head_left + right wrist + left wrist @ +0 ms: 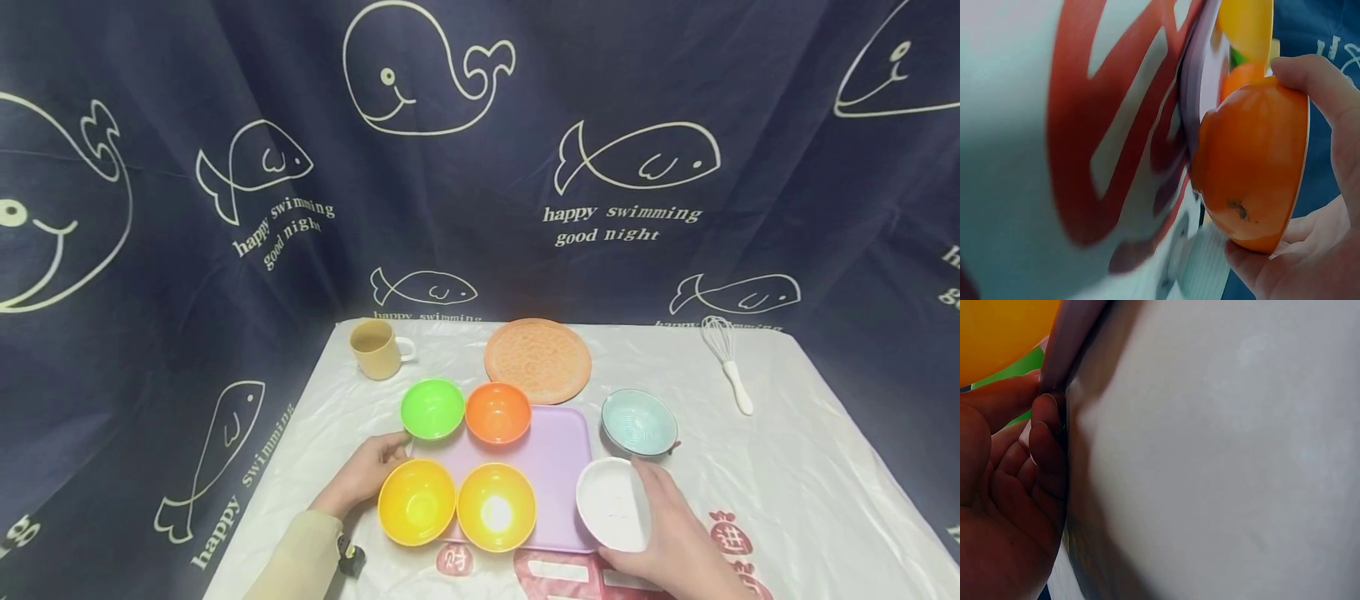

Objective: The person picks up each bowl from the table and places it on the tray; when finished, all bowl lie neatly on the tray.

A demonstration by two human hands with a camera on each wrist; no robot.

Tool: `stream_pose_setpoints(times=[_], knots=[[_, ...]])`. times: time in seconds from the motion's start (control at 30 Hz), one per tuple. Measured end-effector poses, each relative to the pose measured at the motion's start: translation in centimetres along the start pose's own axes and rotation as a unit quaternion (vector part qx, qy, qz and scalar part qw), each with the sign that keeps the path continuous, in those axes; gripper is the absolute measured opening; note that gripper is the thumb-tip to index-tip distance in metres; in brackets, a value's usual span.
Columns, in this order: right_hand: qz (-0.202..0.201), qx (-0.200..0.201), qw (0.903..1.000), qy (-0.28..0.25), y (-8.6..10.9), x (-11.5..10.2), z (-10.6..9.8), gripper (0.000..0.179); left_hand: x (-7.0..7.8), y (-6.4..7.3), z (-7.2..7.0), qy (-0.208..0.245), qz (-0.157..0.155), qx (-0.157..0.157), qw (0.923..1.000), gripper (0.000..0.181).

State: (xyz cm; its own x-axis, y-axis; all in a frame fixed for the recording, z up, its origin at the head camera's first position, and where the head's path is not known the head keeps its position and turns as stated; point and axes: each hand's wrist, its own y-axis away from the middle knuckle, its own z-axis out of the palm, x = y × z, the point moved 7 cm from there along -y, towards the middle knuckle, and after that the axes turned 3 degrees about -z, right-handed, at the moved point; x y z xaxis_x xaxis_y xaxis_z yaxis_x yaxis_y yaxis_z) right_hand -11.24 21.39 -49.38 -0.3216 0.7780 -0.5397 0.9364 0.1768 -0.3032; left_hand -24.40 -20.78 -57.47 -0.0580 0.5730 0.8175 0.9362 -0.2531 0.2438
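Observation:
My right hand (678,533) grips a bowl (613,504) by its sides, at the right edge of a purple tray (562,467). White inside, this bowl shows an orange outside (1250,156) in the right wrist view, with a dark mark. My left hand (372,468) pinches the tray's left edge between thumb and fingers, as the left wrist view shows. On the tray's left part are a green bowl (432,409), an orange bowl (498,413) and two yellow bowls (417,502), (497,507), the left ones reaching past its edge.
A light blue bowl (639,422) stands behind my right hand. Farther back are a tan mug (377,350), a round orange-brown board (538,360) and a white-handled whisk (727,367). A whitish cover with red prints (825,500) lies over the table; a dark curtain hangs behind.

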Motion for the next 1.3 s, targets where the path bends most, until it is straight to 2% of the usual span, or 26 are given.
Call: stream_pose_setpoints(times=[0.27,0.4,0.5,0.7,0.93,1.2,1.3], knots=[[0.003,-0.025,0.9997,-0.006,-0.9,-1.8,2.0,0.125,0.2,0.1,-0.1,-0.006,-0.001,0.012,0.9999,0.047],[0.011,-0.031,0.9994,-0.009,-1.3,-2.3,2.6,0.125,0.1,0.1,0.0,-0.006,-0.006,0.007,0.9999,0.047],[-0.002,-0.029,0.9996,-0.005,-1.4,-2.8,2.9,0.121,-0.1,0.1,0.1,0.001,-0.01,-0.001,1.0,0.048],[-0.007,-0.041,0.9991,0.005,-1.1,-2.7,4.1,0.124,-0.2,0.0,0.0,0.005,-0.002,0.006,1.0,0.045],[-0.004,-0.055,0.9985,0.001,-0.9,-2.6,4.1,0.127,-0.1,-0.1,0.0,0.008,-0.009,-0.001,0.9999,0.047],[-0.039,-0.051,0.9969,-0.045,-0.6,-2.5,4.2,0.129,0.0,-0.1,0.0,-0.001,-0.007,0.011,0.9999,0.044],[-0.041,-0.047,0.9972,-0.04,-0.5,-2.5,4.2,0.131,0.1,-0.1,0.1,-0.004,-0.004,0.01,0.9999,0.046]])
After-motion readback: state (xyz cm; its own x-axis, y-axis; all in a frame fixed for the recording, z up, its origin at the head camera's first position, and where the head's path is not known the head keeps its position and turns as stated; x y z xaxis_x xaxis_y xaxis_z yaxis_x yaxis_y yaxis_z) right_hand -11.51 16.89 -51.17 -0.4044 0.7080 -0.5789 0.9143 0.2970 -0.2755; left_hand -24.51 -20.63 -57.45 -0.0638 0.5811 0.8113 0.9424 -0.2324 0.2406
